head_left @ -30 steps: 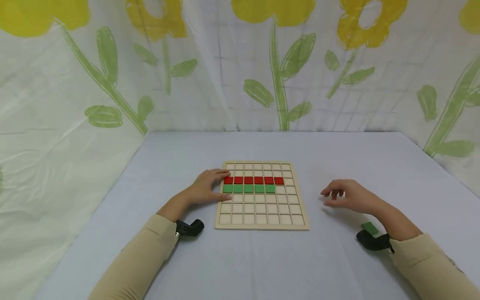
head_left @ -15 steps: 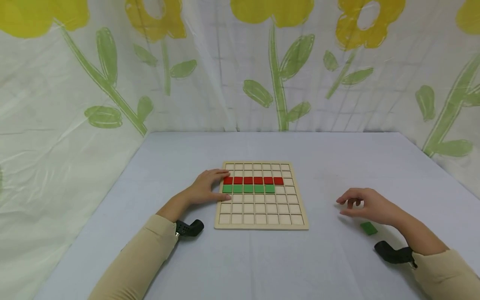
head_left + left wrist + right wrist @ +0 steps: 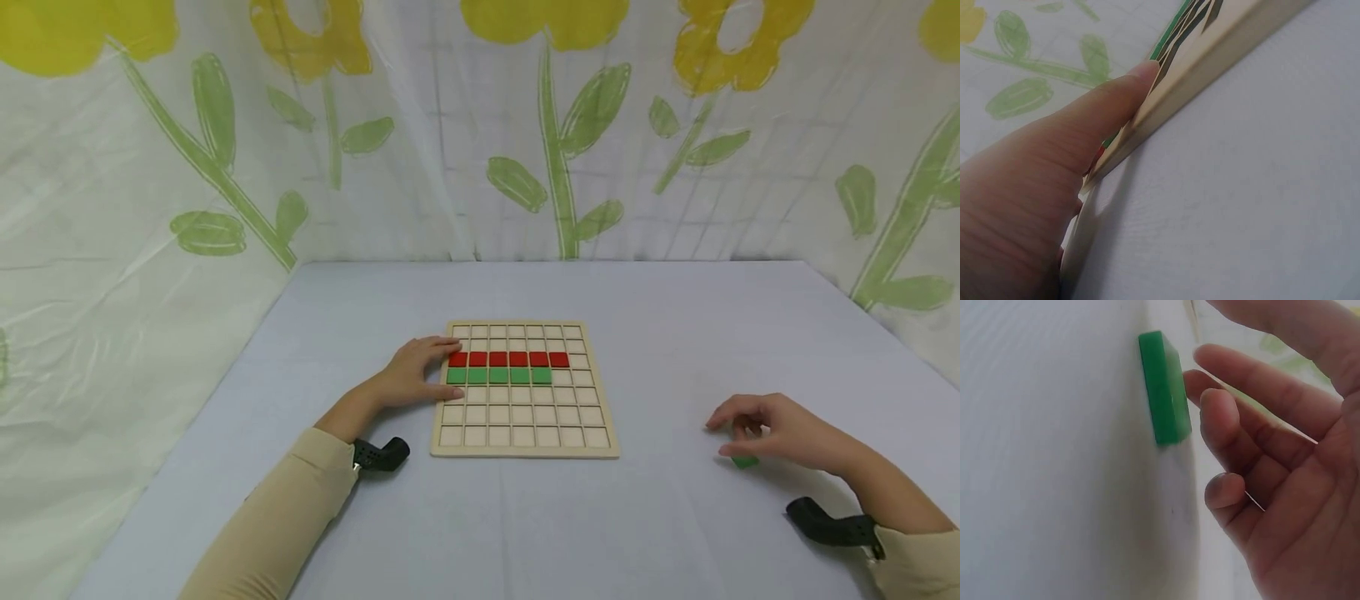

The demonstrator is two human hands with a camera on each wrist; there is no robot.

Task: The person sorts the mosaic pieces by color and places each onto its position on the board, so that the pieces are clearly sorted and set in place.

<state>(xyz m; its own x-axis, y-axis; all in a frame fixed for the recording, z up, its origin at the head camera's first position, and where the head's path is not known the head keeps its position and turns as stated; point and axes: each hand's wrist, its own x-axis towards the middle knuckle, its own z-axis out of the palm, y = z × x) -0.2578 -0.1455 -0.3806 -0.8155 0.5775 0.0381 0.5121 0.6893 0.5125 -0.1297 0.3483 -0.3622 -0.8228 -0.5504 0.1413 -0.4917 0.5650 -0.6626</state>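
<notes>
A square wooden grid board (image 3: 522, 414) lies mid-table, with a row of red tiles (image 3: 498, 359) just above a row of green tiles (image 3: 498, 376). My left hand (image 3: 407, 372) rests on the board's left edge, thumb and fingers spread beside the ends of the two rows. In the left wrist view the thumb (image 3: 1107, 100) lies over the board's rim. My right hand (image 3: 791, 429) hovers over a loose green tile (image 3: 1165, 390) on the table, partly covering it in the head view. Its fingers are loosely bent and hold nothing; the right wrist view shows them apart from the tile.
A pale cloth covers the table (image 3: 600, 525). Behind and beside it hangs a white curtain (image 3: 420, 192) with painted yellow flowers and green leaves. Each wrist carries a black camera mount, such as the one on the right (image 3: 828, 525).
My right hand has moved right and toward me, away from the board to above the loose green tile. The left hand and the board stay put.
</notes>
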